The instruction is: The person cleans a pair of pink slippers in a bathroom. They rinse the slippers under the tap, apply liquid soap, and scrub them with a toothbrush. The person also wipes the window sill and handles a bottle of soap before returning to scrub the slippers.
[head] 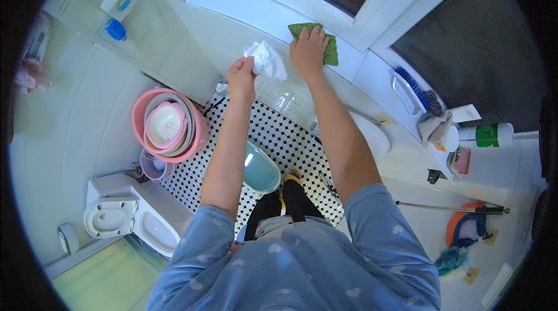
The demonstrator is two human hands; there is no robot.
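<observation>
Pinched between the thumb and fingers of my left hand (241, 76) is a crumpled white cloth or tissue (268, 61), held up in front of the tiled wall. My right hand (308, 49) presses flat, fingers spread, on a green cloth (332, 51). That cloth lies on the white window sill (257, 5), close to the window frame (365, 27). Part of the green cloth is hidden under the palm and fingers.
A blue-bristled brush (412, 88) and a white bottle with a green label (488, 135) lie along the sill. Stacked basins (138, 115) stand at the left by a toilet (159, 230). A teal bin (261, 171) sits on the mosaic floor before my feet.
</observation>
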